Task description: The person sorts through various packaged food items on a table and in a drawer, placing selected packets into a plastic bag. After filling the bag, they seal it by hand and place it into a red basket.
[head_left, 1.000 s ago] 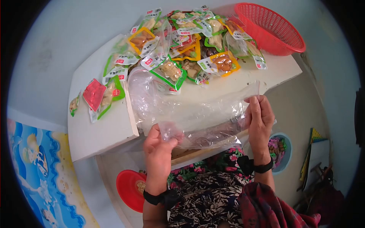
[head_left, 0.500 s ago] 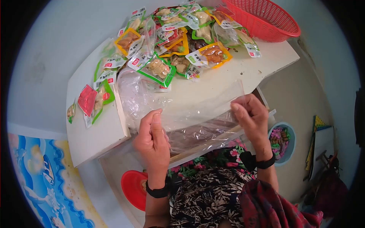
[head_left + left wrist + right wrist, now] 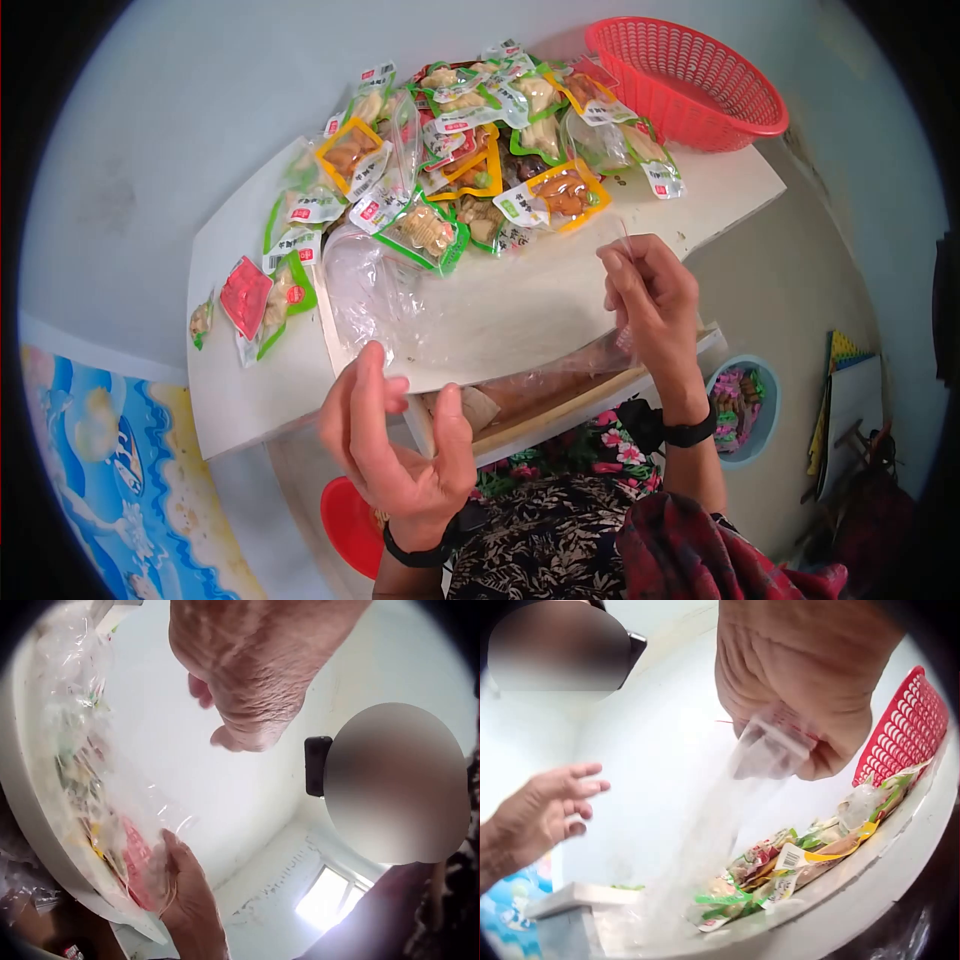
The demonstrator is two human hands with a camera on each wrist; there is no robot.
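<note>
Thumb and fingers of the right hand (image 3: 655,295) pinch one end of a clear plastic bag (image 3: 772,746), which hangs thin and creased from the grip; in the head view it runs leftward over the front edge of the white table (image 3: 235,395) and above an open drawer (image 3: 560,418). The left hand (image 3: 400,440) is raised near the table's front edge, fingers spread and slightly bent, holding nothing. Crumpled clear plastic (image 3: 370,290) lies on the table beyond it, though the transparency makes it hard to tell whether that is part of the same bag. Behind, sealed food packets are heaped, among them a green-edged packet (image 3: 425,230) and, to its right, an orange-edged packet (image 3: 565,195). A red packet (image 3: 245,297) lies at the table's left side, beside another green-edged one. A red mesh basket (image 3: 690,65) rests tilted at the far right corner. On the floor, to the right, a light blue basin (image 3: 773,410) holds pink and green pieces; a red basin (image 3: 350,525) is partly hidden behind the left forearm.
</note>
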